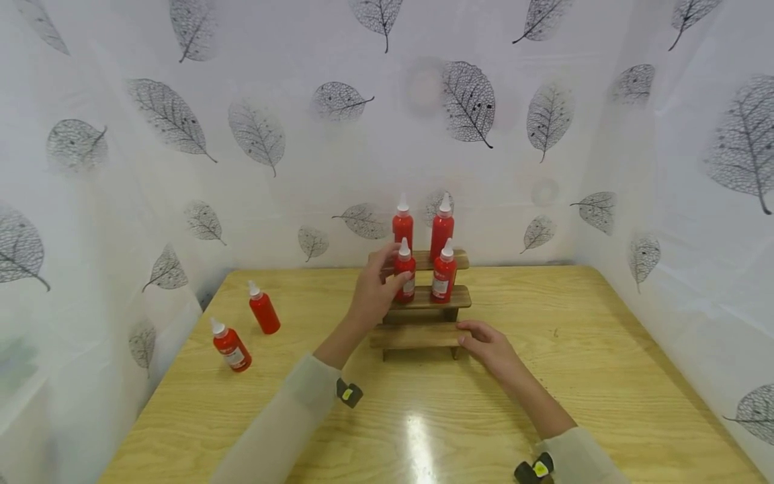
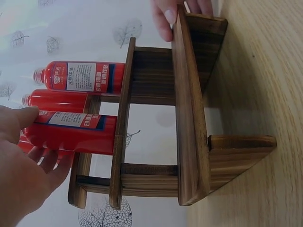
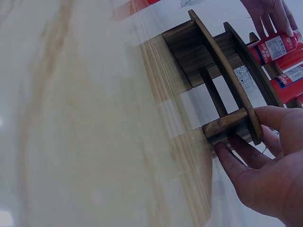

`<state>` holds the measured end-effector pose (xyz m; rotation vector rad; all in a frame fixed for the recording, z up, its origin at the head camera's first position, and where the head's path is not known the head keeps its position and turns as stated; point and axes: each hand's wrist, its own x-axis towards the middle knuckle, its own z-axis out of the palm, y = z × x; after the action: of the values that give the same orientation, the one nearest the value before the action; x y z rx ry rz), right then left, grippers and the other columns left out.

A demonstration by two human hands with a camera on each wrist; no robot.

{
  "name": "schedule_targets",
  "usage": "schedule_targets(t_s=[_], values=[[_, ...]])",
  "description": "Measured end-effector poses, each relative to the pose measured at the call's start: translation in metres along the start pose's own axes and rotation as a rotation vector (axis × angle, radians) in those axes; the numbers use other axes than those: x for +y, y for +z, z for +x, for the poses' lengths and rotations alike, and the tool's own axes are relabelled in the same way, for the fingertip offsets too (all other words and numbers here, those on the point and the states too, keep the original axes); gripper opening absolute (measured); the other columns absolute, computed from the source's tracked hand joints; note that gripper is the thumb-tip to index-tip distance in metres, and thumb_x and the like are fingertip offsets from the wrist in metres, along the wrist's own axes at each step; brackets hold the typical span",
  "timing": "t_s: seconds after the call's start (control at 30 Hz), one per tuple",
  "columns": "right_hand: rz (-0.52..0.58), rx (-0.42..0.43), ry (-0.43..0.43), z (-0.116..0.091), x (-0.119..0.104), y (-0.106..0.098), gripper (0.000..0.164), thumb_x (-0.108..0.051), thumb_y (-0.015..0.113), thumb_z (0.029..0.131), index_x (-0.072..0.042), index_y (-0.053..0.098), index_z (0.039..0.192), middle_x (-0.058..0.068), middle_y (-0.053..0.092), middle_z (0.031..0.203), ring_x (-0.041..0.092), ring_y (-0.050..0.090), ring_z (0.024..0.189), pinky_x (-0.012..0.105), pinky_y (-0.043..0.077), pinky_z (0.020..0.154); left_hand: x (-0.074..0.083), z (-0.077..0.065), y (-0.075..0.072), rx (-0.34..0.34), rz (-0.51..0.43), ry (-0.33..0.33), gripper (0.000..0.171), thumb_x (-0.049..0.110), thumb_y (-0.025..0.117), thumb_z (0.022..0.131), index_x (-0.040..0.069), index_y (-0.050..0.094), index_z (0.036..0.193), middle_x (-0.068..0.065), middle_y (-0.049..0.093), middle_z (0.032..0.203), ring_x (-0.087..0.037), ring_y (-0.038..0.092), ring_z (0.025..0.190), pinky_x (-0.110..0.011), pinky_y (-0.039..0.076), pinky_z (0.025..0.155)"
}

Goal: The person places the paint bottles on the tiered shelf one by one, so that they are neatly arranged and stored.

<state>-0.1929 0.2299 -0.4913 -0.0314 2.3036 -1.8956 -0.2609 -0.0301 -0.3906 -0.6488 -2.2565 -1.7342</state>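
Note:
A three-step wooden stand [image 1: 414,337] stands on the table. My left hand [image 1: 370,290] grips a red ink bottle [image 2: 78,132] at the left end of the middle step, thumb on its label side and fingers round the back. The bottle is upright, its base right at the step. Beside it on that step stands a second labelled red bottle [image 1: 443,277]. Two more red bottles, one of them a bottle [image 1: 442,235] at the right, stand on the top step. With thumb and fingers, my right hand [image 3: 272,175] holds the right end of the lowest step [image 3: 227,71].
Two red bottles with white nozzle caps stand on the left of the table: a rear bottle [image 1: 265,312] and a nearer labelled bottle [image 1: 232,349]. Behind the table [image 1: 544,376] hangs a whitish curtain [image 1: 399,154] with a leaf print, which also runs along both sides.

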Motion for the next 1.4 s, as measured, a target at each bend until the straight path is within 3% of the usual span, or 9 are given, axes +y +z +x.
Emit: schedule_targets(t_s=[0.17,0.33,0.53,0.73,1.0,1.2,1.4], values=[[-0.01,-0.001,-0.016,0.002,0.001,0.0,0.048,-0.031,0.067,0.097,-0.008,0.058,0.138,0.016,0.047,0.154,0.04,0.027,0.15,0.058,0.028,0.12,0.002,-0.006,-0.01,0.051,0.051,-0.009,0.054,0.019,0.068,0.097,0.02,0.047,0.147,-0.007,0.058,0.139,-0.028,0.06,0.123,-0.05,0.05,0.105],[-0.03,0.003,-0.02,0.002,0.001,0.0,0.05,-0.034,0.068,0.097,-0.009,0.058,0.138,0.015,0.045,0.155,0.041,0.025,0.15,0.059,0.029,0.119,0.0,-0.014,-0.027,0.134,0.123,0.016,0.052,0.016,0.069,0.096,0.014,0.052,0.144,-0.013,0.06,0.137,-0.034,0.06,0.12,-0.052,0.05,0.103],[-0.035,0.011,-0.019,0.001,0.001,0.0,0.049,-0.033,0.068,0.096,-0.009,0.058,0.138,0.015,0.046,0.155,0.04,0.028,0.15,0.058,0.031,0.119,-0.009,-0.03,-0.053,0.232,0.224,0.024,0.05,0.019,0.072,0.094,0.012,0.056,0.14,-0.012,0.063,0.133,-0.029,0.06,0.116,-0.052,0.051,0.1],[-0.044,0.009,-0.021,0.001,0.0,0.001,0.049,-0.033,0.068,0.096,-0.01,0.059,0.138,0.015,0.046,0.154,0.04,0.028,0.15,0.058,0.03,0.119,-0.016,-0.054,-0.084,0.392,0.284,-0.05,0.046,0.021,0.072,0.094,0.01,0.06,0.137,-0.013,0.063,0.131,-0.03,0.059,0.114,-0.05,0.05,0.098],[-0.046,0.013,-0.015,0.0,-0.003,0.001,0.048,-0.032,0.068,0.097,-0.009,0.058,0.138,0.017,0.044,0.155,0.04,0.028,0.149,0.058,0.031,0.118,-0.039,-0.079,-0.118,0.572,0.28,-0.126,0.046,0.022,0.069,0.097,0.007,0.056,0.139,-0.013,0.058,0.132,-0.033,0.053,0.117,-0.045,0.044,0.098],[-0.063,0.017,-0.006,-0.001,-0.003,0.002,0.049,-0.034,0.067,0.097,-0.01,0.058,0.139,0.017,0.046,0.154,0.04,0.032,0.148,0.057,0.032,0.118,-0.054,-0.089,-0.13,0.682,0.262,-0.212,0.05,0.023,0.067,0.098,0.005,0.05,0.142,-0.02,0.051,0.132,-0.033,0.049,0.116,-0.044,0.044,0.099],[-0.055,0.017,0.003,-0.001,-0.002,0.002,0.051,-0.036,0.068,0.096,-0.01,0.058,0.139,0.015,0.045,0.155,0.04,0.031,0.149,0.058,0.031,0.119,-0.064,-0.091,-0.135,0.756,0.269,-0.272,0.058,0.026,0.066,0.099,0.008,0.042,0.148,-0.019,0.043,0.146,-0.034,0.042,0.131,-0.052,0.04,0.111]])
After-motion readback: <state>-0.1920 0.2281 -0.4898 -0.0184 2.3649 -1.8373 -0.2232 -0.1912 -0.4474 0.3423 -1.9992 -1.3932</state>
